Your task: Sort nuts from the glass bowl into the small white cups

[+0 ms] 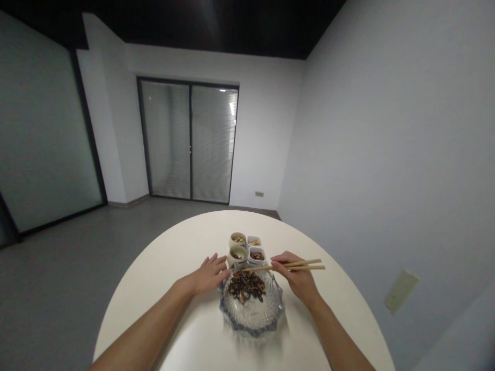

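A clear cut-glass bowl [253,315] sits on the round white table [185,242] and holds a heap of dark seeds or nuts [246,285] in its far half. My left hand [211,274] lies open and flat on the table, its fingertips at the bowl's left rim. My right hand [296,275] is closed on a pair of wooden chopsticks [284,266], held level, with the tips over the bowl's far edge. Just behind the bowl stand several small white cups [246,247] with nuts or seeds in them.
The table's right side runs close to a grey wall [386,154]. Beyond the table lies an open grey floor [77,268], with a glass sliding door [189,141] at the back and a glass partition [42,144] on the left.
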A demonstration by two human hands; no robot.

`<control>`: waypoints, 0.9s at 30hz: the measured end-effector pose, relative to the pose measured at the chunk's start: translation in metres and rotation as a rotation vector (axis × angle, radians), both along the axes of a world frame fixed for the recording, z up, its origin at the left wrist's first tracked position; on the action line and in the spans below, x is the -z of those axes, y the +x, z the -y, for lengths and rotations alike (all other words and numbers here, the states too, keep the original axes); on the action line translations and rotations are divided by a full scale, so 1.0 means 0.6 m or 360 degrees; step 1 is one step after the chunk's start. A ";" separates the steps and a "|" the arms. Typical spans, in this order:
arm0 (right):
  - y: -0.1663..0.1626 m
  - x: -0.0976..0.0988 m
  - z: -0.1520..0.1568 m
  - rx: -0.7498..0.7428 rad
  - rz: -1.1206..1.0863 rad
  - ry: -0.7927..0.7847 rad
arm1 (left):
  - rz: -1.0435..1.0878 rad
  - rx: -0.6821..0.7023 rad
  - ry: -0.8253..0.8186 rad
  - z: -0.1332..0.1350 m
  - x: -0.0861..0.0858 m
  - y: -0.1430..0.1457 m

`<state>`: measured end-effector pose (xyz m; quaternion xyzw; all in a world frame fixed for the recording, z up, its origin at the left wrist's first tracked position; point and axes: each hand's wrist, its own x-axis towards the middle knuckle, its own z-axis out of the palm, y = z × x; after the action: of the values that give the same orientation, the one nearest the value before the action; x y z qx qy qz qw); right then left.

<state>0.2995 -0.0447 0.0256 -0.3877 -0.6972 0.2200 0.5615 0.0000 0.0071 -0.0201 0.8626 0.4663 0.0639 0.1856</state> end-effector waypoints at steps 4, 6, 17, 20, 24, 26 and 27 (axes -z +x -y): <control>-0.006 0.000 0.000 0.0081 -0.0077 0.0148 | 0.0010 0.0005 0.0009 -0.001 0.001 -0.002; -0.014 0.000 0.000 0.0144 -0.0100 0.0229 | 0.0025 0.0002 0.0010 0.000 0.000 -0.003; -0.034 0.005 0.001 0.0205 -0.0053 0.0275 | 0.0034 0.0001 -0.0002 0.002 -0.005 -0.004; -0.031 0.007 0.000 0.0238 -0.0052 0.0261 | 0.0033 0.0003 -0.0008 0.002 -0.004 -0.004; -0.032 0.006 -0.002 0.0261 -0.0077 0.0245 | 0.0046 -0.0007 -0.0017 0.003 -0.006 -0.004; -0.033 0.004 -0.002 0.0261 -0.0083 0.0254 | 0.0050 -0.0011 -0.0024 0.004 -0.008 -0.004; -0.033 0.003 -0.002 0.0258 -0.0082 0.0260 | 0.0051 -0.0011 -0.0025 0.005 -0.009 -0.003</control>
<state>0.2796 -0.0437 0.0240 -0.3901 -0.6645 0.1262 0.6248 -0.0019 0.0041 -0.0144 0.8583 0.4668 0.0746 0.1996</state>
